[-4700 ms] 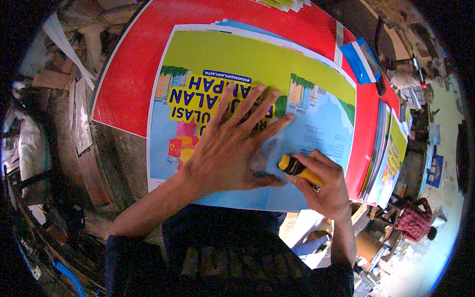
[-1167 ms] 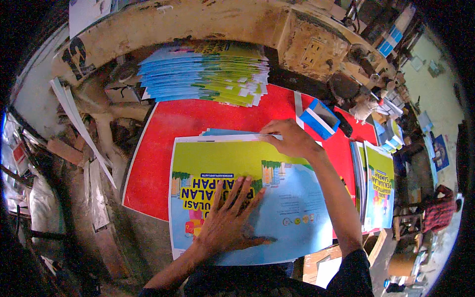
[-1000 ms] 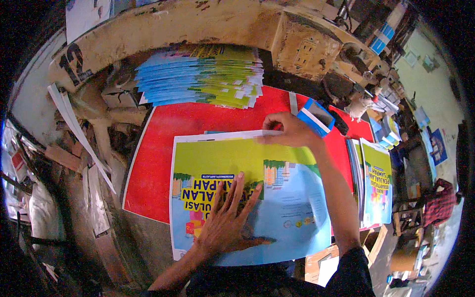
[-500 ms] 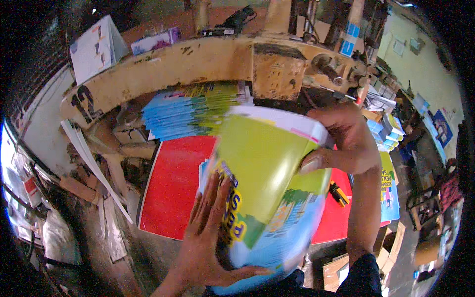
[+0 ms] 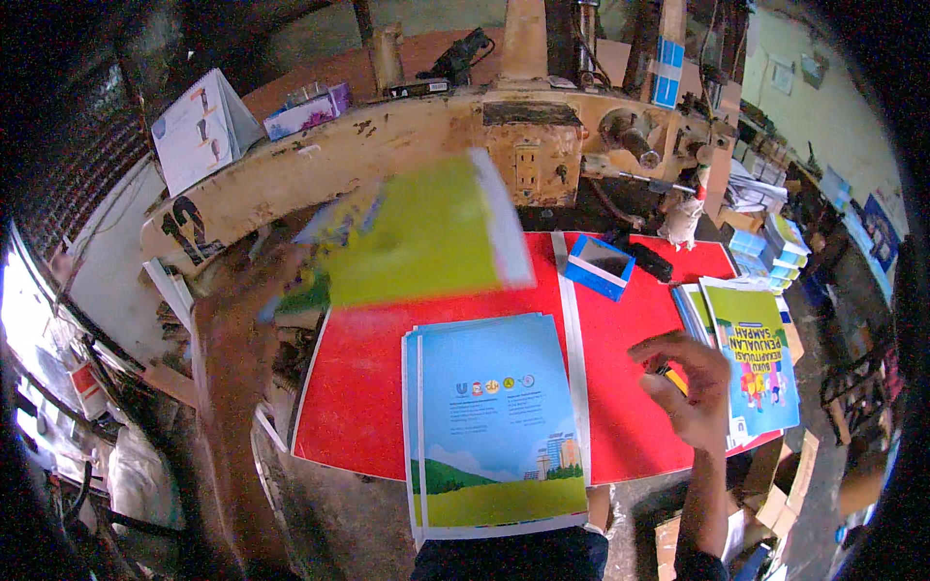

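My left arm reaches up on the left, its hand (image 5: 257,257) smeared by motion at the left end of a green and blue printed cover (image 5: 417,232). That cover is blurred too and appears held there, above the far left part of the red board (image 5: 358,407). On the right, my right hand (image 5: 690,382) hovers over the board with thumb and fingers curled apart. Between them shows a yellow and black cutter knife (image 5: 671,376), which seems to lie on the board. Straight in front of me is a pile of blue covers (image 5: 499,407), back side up.
A worn machine beam (image 5: 387,140) spans the far side, with a desk calendar (image 5: 203,131) on it. A blue open box (image 5: 601,266) sits on the board. Green and blue booklets (image 5: 751,349) lie at the right. Cardboard pieces (image 5: 785,494) stand below them.
The cover both hands were holding up close has moved away to the far left with my left hand. My right hand has let go and come down over the cutter knife. The blue pile is uncovered.
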`<state>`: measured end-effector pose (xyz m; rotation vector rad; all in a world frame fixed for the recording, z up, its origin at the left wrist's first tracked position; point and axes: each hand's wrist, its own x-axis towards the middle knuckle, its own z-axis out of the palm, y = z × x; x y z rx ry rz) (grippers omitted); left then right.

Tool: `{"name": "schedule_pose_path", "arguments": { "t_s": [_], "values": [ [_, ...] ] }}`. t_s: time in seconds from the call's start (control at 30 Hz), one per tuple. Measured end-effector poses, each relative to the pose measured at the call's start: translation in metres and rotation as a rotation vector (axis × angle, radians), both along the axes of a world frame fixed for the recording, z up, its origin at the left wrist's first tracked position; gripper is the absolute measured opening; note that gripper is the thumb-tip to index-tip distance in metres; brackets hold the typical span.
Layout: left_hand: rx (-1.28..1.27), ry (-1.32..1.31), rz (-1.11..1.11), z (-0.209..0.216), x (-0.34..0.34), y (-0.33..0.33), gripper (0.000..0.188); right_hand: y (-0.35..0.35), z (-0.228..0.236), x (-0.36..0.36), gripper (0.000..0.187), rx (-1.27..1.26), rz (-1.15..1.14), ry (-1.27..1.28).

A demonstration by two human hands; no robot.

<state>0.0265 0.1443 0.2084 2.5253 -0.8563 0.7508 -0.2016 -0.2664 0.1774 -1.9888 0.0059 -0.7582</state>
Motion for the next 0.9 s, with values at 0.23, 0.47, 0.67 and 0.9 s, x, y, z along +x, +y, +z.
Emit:
{"name": "schedule_pose_path", "arguments": {
  "t_s": [0.23, 0.47, 0.67, 0.9],
  "values": [
    [0.039, -0.068, -0.137, -0.024, 0.151, -0.033, 0.055, -0.022, -0.134, -0.006, 0.014, 0.085, -0.008, 0.346],
    [0.209, -0.079, -0.165, -0.062, 0.255, -0.085, 0.039, -0.009, -0.146, -0.002, 0.010, 0.045, -0.128, 0.241],
    [0.254, -0.199, -0.085, -0.054, 0.220, -0.133, 0.053, -0.009, -0.149, 0.000, 0.009, 0.114, -0.145, 0.218],
    [-0.207, 0.207, -0.264, -0.129, 0.012, -0.101, 0.070, -0.019, -0.149, -0.012, 0.010, 0.003, -0.212, 0.193]
  ]
}}
